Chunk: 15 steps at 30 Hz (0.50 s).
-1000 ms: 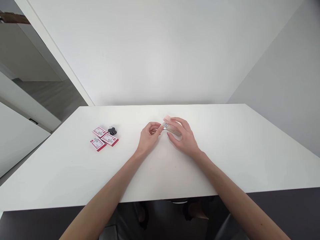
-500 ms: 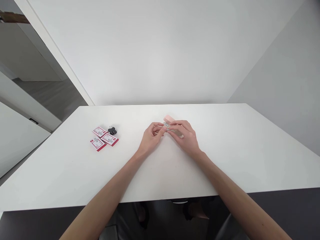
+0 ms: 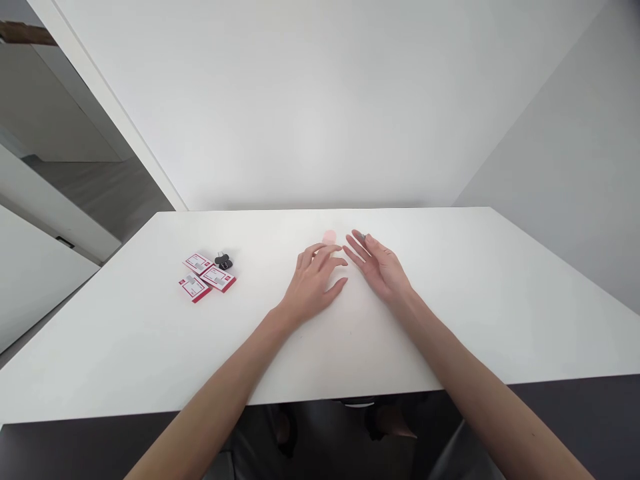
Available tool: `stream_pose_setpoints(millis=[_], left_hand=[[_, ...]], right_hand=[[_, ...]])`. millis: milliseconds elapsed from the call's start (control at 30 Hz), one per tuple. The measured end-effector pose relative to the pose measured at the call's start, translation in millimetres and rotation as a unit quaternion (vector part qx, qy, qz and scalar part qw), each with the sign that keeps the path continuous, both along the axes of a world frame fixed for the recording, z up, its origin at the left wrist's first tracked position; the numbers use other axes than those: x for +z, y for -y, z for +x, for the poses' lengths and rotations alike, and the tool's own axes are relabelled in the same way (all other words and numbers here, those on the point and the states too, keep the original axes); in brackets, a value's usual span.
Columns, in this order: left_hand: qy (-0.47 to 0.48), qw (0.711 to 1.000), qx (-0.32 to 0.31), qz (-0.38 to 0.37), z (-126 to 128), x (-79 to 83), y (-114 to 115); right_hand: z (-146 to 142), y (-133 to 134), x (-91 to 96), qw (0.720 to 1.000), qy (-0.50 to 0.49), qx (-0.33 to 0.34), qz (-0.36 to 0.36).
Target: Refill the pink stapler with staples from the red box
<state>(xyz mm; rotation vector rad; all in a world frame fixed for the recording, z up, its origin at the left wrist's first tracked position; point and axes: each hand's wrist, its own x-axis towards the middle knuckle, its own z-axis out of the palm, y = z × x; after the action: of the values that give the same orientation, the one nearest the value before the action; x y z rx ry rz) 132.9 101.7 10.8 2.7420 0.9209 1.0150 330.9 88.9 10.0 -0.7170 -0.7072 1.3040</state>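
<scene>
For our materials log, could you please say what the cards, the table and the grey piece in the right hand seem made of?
Cards: probably smooth printed paperboard; thin, crisp-edged, white and red.
Table: perhaps matte laminate; smooth, evenly white.
Grey piece in the right hand: plastic or metal; too small to tell.

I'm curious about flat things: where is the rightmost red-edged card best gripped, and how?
Probably pinch the rightmost card by its red edge, coming from the right: it lies flat, and that edge faces away from the other two cards.

grey piece [image 3: 363, 237], red-and-white cards [image 3: 218, 278]
</scene>
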Motion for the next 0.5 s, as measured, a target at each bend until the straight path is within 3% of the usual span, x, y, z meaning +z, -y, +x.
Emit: stream_pose_setpoints(millis=[167, 367, 500], left_hand=[[-0.094, 0.995, 0.030, 0.016, -4.5, -5.7, -8.2], [-0.072, 0.981, 0.177, -0.031, -6.6, -9.7, -13.3], [-0.053, 0.975, 0.212, -0.035, -10.3, -11.2, -15.2]], right_hand=[[6.5, -4.7, -5.0, 0.997, -0.020, -0.050, -0.058], [9.1, -3.3, -4.9, 0.995, -0.029, -0.054, -0.083], [10.7, -2.0, -5.2, 0.995, -0.026, -0.047, -0.087]])
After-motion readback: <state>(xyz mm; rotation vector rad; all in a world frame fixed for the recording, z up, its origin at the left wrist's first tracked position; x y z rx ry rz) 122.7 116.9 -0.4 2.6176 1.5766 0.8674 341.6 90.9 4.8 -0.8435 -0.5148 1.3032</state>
